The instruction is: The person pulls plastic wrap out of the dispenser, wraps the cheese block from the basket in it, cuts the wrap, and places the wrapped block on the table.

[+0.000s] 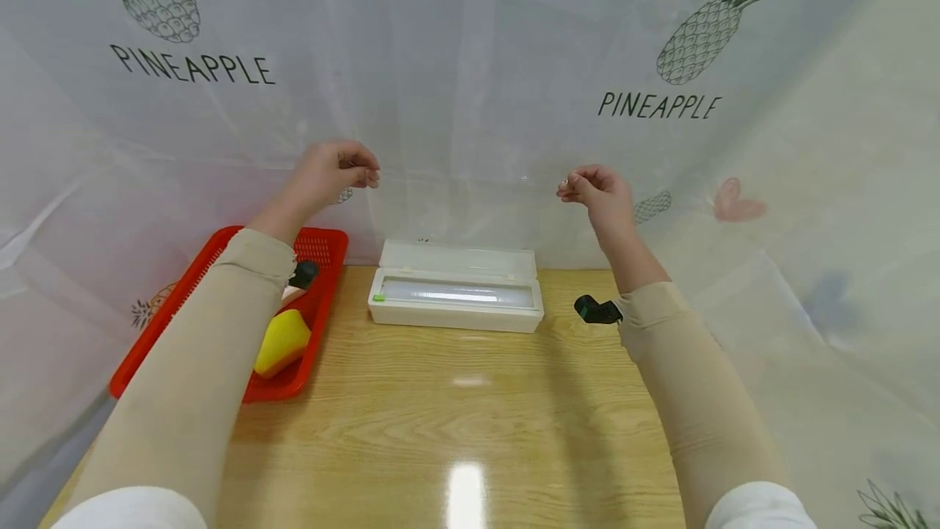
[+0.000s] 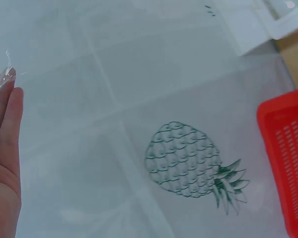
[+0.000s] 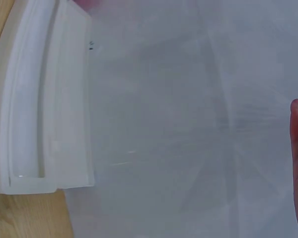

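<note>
Both hands are raised above the back of the table, well apart. Thumb and fingers of my left hand (image 1: 339, 170) pinch clear cling film (image 2: 9, 73), which shows as a crinkled, shiny bit at the fingertips in the left wrist view. My right hand (image 1: 598, 190) pinches the film too, with faint creases fanning from its fingertips in the right wrist view. Between and below the hands sits a white cling film dispenser (image 1: 455, 318), its lid (image 1: 458, 258) tipped back. Inside lies a pale roll (image 1: 455, 293); a green slider (image 1: 378, 297) is at the left end.
At the left, a red plastic basket (image 1: 336, 245) holds a yellow rounded thing (image 1: 282, 343), partly hidden by the left sleeve. A whitish curtain (image 1: 455, 88) with printed pineapples hangs behind the wooden table (image 1: 411, 415). A black wrist camera (image 1: 598, 310) juts from the right sleeve.
</note>
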